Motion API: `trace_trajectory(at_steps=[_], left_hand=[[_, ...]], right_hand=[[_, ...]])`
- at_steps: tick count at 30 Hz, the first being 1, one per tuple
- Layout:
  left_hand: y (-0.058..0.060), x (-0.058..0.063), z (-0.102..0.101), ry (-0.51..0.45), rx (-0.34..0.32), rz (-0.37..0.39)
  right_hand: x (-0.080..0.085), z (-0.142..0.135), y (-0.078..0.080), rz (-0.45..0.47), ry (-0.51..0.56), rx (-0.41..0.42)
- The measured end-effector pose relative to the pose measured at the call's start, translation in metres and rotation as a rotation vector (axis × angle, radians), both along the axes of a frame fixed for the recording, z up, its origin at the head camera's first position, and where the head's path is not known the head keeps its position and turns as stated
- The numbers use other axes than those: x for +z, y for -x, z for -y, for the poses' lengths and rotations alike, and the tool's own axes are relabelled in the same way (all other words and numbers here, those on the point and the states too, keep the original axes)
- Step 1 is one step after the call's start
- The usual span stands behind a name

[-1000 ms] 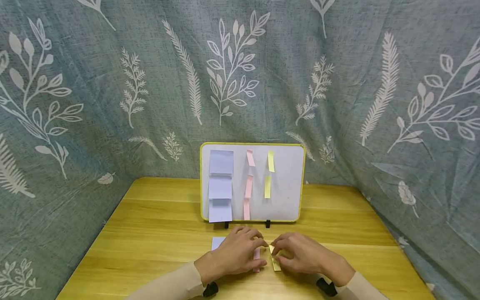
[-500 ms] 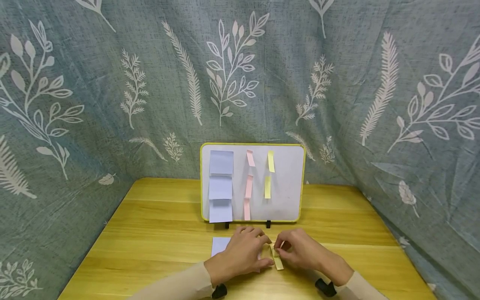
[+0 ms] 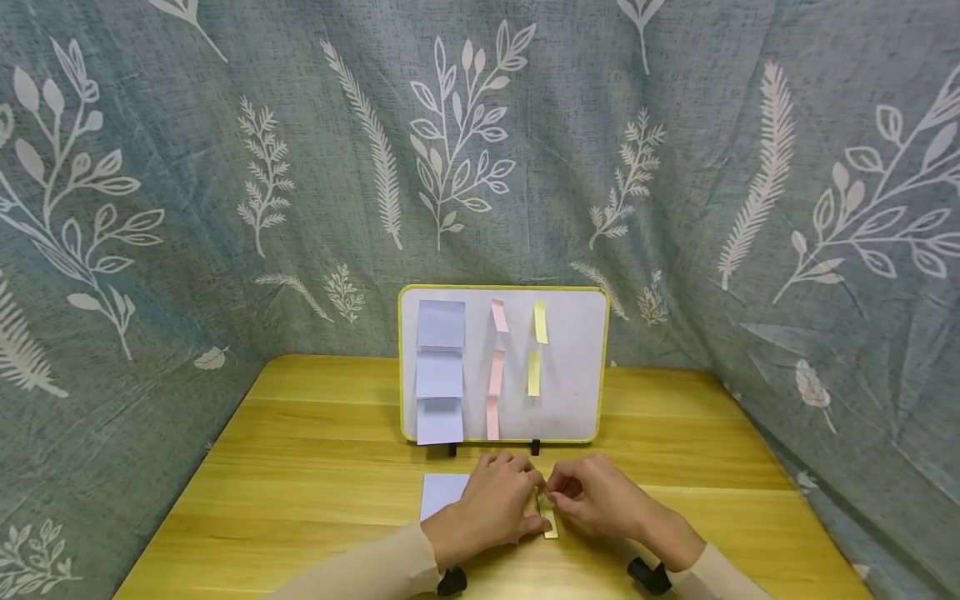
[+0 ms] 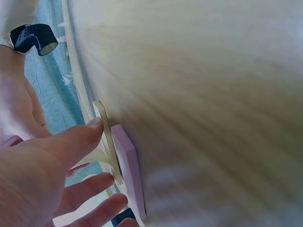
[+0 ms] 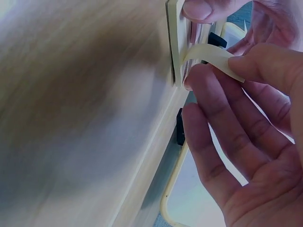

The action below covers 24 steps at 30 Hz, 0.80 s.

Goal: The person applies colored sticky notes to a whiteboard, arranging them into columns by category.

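Observation:
A narrow pad of yellow sticky notes (image 3: pixel 551 527) lies on the wooden table between the hands. My left hand (image 3: pixel 491 504) holds it at its two ends, the thumb on the near end and a finger at the far end. With thumb and fingertips my right hand (image 3: pixel 603 500) pinches the free end of a yellow sticky note (image 5: pixel 210 53). That note bends up in a curve, its other end still on the pad. Right beside the yellow pad is a pink pad (image 4: pixel 129 158), covered by my left hand in the head view. A blue pad (image 3: pixel 442 493) is partly hidden behind that hand.
Behind the hands a whiteboard (image 3: pixel 573 367) with a yellow frame stands on black feet (image 3: pixel 536 447). It bears a column of blue notes (image 3: pixel 440 375), a column of pink strips (image 3: pixel 497 372) and two yellow strips (image 3: pixel 534 372). A patterned cloth (image 3: pixel 480 167) surrounds the table (image 3: pixel 300 467).
My left hand has shifted right, off the pink pad and onto the yellow one. My right fingers have closed on the top yellow note and lifted its free end.

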<state>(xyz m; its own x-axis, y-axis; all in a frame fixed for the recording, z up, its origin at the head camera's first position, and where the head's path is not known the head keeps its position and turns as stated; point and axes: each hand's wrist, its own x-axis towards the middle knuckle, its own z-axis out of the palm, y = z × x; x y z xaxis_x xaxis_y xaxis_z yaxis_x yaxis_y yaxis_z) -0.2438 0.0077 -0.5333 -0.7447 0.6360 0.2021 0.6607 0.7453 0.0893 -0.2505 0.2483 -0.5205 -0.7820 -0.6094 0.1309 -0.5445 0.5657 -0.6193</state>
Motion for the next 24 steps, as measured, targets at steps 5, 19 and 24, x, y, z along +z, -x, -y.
trace_trajectory(at_steps=[5, 19, 24], left_hand=[[0.001, -0.001, -0.001, -0.002, -0.002, 0.014], [0.003, 0.000, -0.004, -0.002, 0.011, 0.023], [0.005, 0.001, -0.005, 0.003, 0.022, 0.020]], right_hand=[[0.002, 0.000, 0.001, -0.029, -0.005, -0.020], [0.003, -0.002, 0.013, -0.137, -0.003, -0.098], [0.003, -0.001, 0.020, -0.191, -0.013, -0.137]])
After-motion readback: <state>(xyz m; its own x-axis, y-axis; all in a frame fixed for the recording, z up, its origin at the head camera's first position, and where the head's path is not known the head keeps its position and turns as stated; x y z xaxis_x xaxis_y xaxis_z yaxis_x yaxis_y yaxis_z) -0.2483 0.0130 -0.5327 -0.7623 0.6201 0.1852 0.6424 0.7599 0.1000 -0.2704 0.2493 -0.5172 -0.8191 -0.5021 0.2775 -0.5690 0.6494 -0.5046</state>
